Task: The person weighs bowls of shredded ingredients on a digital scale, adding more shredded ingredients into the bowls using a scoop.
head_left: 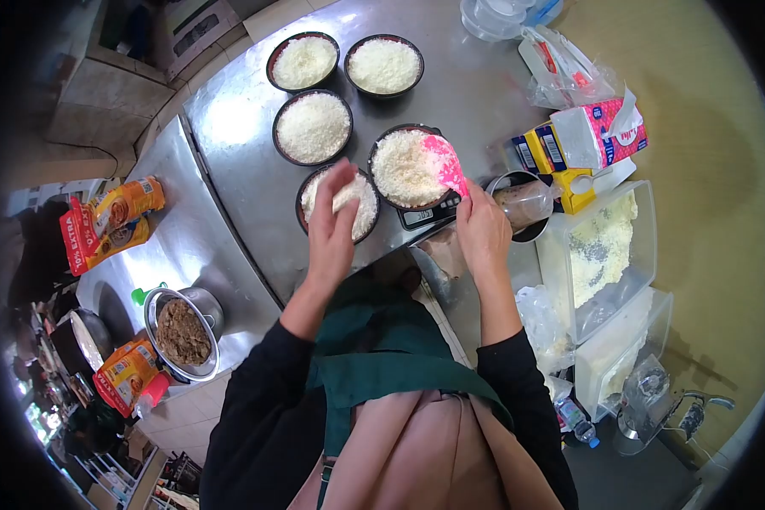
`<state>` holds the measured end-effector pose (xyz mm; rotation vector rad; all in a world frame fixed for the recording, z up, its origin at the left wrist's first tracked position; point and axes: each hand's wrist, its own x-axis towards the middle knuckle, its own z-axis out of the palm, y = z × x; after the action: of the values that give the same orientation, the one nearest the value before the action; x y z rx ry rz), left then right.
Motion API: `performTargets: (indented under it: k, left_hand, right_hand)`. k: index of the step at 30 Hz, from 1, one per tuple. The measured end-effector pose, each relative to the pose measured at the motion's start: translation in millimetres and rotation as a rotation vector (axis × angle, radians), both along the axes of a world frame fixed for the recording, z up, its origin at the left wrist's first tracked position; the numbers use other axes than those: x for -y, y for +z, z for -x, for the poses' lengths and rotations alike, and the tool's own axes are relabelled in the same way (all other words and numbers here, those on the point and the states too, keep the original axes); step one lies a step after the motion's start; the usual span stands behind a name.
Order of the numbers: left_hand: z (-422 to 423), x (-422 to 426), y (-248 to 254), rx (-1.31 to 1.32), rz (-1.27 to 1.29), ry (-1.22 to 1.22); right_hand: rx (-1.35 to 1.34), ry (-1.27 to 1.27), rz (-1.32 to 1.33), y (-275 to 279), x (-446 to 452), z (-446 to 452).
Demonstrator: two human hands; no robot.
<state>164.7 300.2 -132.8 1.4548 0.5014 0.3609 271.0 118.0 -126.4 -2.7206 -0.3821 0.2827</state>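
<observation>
My right hand [484, 223] is closed around a pink spatula [444, 161], its blade dusted with white crumbs. The blade rests at the right side of a black round pan [406, 168] filled with white, crumbly grated food. That pan sits on a digital scale [418, 217], whose display shows at its front edge. My left hand [331, 225] hovers with fingers apart over another filled black pan [361, 212], partly hiding it; whether it touches the contents I cannot tell.
Three more filled black pans [313, 127] stand farther back on the steel table [229, 127]. At right are a metal pot [527, 229], cartons [599, 136] and a plastic tub [608, 255] of white powder. A bowl of brown filling [183, 331] and orange pouches [115, 212] lie left.
</observation>
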Motion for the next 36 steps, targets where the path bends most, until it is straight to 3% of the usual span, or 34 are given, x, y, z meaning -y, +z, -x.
performTargets:
  k: [2,7,11,18,36]
  left_hand:
    - [-23.3,-9.0,-7.4,0.042,-0.07,0.006]
    - [-56.8,-2.6,-42.8,-0.216,-0.291,-0.145]
    - [-61.2,4.5,-41.1,-0.241,-0.182,-0.113]
    - [-66.1,13.3,-45.2,-0.218,-0.162,-0.102]
    - [-64.8,11.2,-38.5,-0.067,0.164,-0.131]
  right_hand:
    - [0.074,0.008,-0.01,7.0,-3.6,1.0]
    - [0.137,0.062,0.119,20.6,-6.8,-1.0]
    - [0.174,0.091,0.288,33.5,0.2,-0.3]
    - [0.135,0.084,0.32,13.7,-14.2,3.2]
    - [-0.256,-0.096,-0.27,-10.7,23.4,-15.5]
